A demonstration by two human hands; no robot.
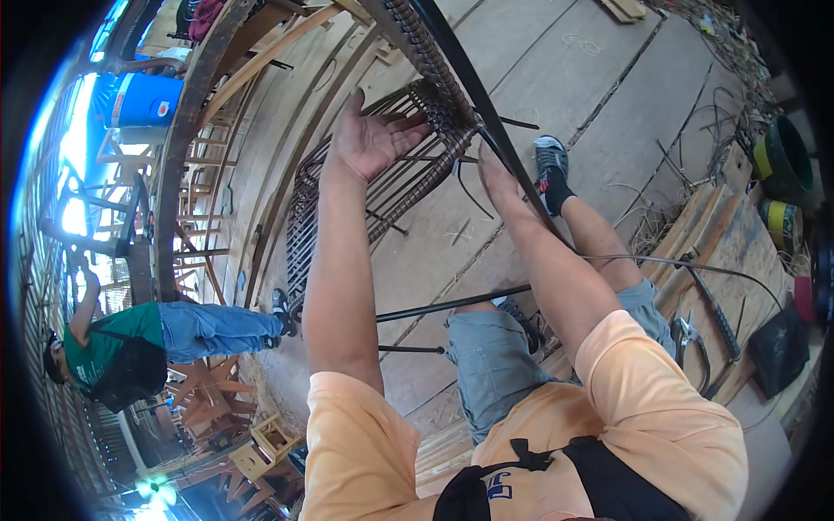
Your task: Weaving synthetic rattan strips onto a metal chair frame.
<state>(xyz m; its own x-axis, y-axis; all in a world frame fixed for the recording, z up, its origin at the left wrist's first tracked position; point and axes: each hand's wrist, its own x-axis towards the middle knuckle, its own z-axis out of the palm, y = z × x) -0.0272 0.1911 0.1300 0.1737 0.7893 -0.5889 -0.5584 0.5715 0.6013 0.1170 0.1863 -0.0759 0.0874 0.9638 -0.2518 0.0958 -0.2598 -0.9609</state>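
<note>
A chair-like frame (452, 52) of black metal bars, partly wrapped in dark brown woven strands, stands tilted before me. Its slatted panel (347, 174) of thin parallel rods spreads toward the left. My left hand (378, 143) is palm up over this panel, thumb apart, its fingertips reaching the dense weave (439, 108) by the corner. Nothing shows in its palm. Close by, my right hand (495, 178) is at the other side of that corner, beside a black bar; its fingers are mostly hidden there. A thin brown strand (647, 258) trails from beside my right forearm to the right.
Pliers (686, 337), a hammer (717, 313) and a black pouch (779, 349) lie on boards at right, near dark buckets (786, 156). At left, a person (130, 347) in a green shirt stands beyond wooden frames; a blue cooler (143, 102) sits farther off.
</note>
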